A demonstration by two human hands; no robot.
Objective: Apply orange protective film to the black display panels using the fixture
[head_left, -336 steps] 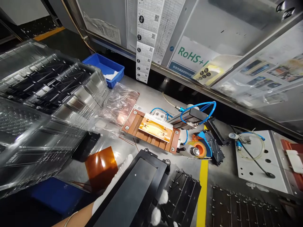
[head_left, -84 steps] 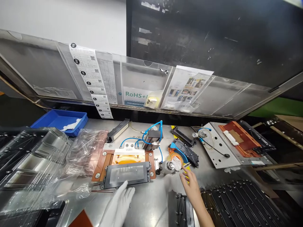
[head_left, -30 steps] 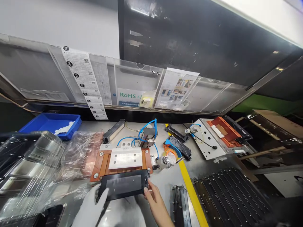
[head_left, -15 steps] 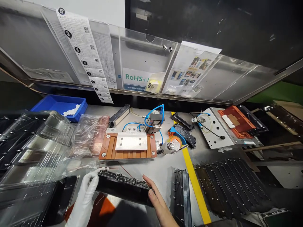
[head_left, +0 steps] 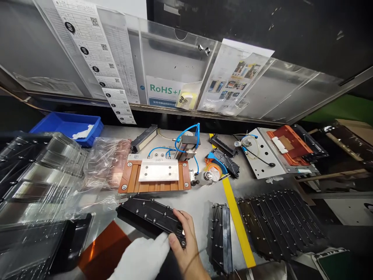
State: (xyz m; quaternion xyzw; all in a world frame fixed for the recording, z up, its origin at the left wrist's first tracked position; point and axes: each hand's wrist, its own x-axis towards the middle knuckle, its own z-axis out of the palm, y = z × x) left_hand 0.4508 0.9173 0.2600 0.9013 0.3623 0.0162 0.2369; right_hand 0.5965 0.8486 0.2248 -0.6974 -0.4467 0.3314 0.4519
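Observation:
A long black plastic housing with rows of small metal studs is held tilted above the bench. My bare right hand is closed around its right end, thumb on the near side and fingers over the far edge. My left hand, in a white glove, is closed at the near edge by the right thumb, its fingertips partly hidden there. Behind the housing is an orange-brown fixture with a silver plate on top. An orange sheet lies on the bench at the left.
A similar black housing lies right of my hands, beside yellow tape. Farther right is a row of several black housings. Plastic-wrapped trays and a blue bin are left. A tape roll sits beside the fixture.
My left hand has moved from the housing's left end to its right near edge. The housing has turned so its studded face shows, and my right hand still grips its right end.

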